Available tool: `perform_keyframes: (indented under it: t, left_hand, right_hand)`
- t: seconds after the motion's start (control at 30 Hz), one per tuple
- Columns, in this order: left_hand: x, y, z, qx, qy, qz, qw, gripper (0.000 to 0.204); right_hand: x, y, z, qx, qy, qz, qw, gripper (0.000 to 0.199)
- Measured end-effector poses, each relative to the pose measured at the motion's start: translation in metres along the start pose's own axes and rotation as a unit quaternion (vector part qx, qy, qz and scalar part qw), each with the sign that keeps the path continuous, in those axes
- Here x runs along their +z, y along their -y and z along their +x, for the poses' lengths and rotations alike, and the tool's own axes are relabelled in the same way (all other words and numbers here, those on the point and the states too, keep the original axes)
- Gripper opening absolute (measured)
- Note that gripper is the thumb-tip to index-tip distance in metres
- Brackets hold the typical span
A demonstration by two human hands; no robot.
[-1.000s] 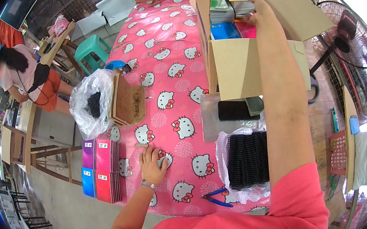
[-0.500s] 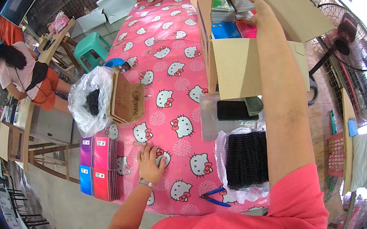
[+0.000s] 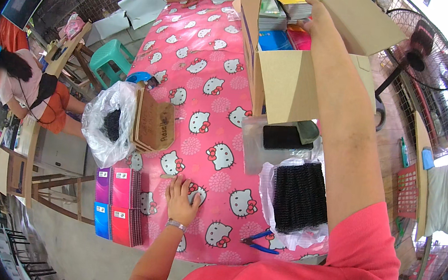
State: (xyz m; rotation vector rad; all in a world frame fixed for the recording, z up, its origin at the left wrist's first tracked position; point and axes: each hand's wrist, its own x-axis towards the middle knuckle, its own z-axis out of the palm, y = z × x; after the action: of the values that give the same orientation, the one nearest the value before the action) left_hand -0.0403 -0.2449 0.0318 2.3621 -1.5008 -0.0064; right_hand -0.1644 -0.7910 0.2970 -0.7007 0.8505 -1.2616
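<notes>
My left hand (image 3: 182, 199) lies flat, fingers spread, on the pink cartoon-cat tablecloth (image 3: 200, 59) near the table's front edge, beside a row of red, purple and blue spiral notebooks (image 3: 118, 205). My right hand (image 3: 320, 17) reaches far forward into an open cardboard box (image 3: 292, 84) and touches the stacked coloured books (image 3: 283, 21) inside; whether the fingers grip one I cannot tell. My right forearm crosses over a black phone (image 3: 283, 137) and a bag of black spiral coils (image 3: 298, 196).
A clear bag of black coils (image 3: 106, 122) and a stack of brown cardboard sheets (image 3: 153, 125) sit at the table's left. Blue-handled pliers (image 3: 256, 240) lie near the front edge. A seated person (image 3: 23, 87) is far left, a standing fan (image 3: 419, 49) right, a green stool (image 3: 108, 58) behind.
My left hand has slid slightly along the cloth near the notebooks. My right hand stays in the box.
</notes>
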Motion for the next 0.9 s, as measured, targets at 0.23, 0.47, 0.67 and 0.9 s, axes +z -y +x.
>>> perform_keyframes:
  t: [0.23, 0.47, 0.67, 0.9]
  left_hand:
    - [0.003, 0.003, -0.001, -0.004, 0.0, 0.0, 1.0, 0.055]
    - [0.005, 0.001, 0.002, 0.011, -0.014, 0.004, 1.0, 0.052]
    - [-0.008, 0.012, -0.011, -0.021, -0.005, 0.024, 0.999, 0.053]
    - [-0.002, 0.003, -0.004, -0.002, -0.009, 0.001, 1.0, 0.053]
  right_hand:
    - [-0.005, -0.011, 0.044, -0.013, -0.006, -0.045, 0.999, 0.051]
    - [-0.013, -0.029, 0.102, 0.048, -0.01, -0.113, 0.992, 0.051]
    - [0.02, -0.049, 0.066, 0.06, -0.068, -0.168, 0.982, 0.049]
    - [-0.002, -0.009, 0.009, -0.058, -0.079, 0.195, 0.976, 0.042]
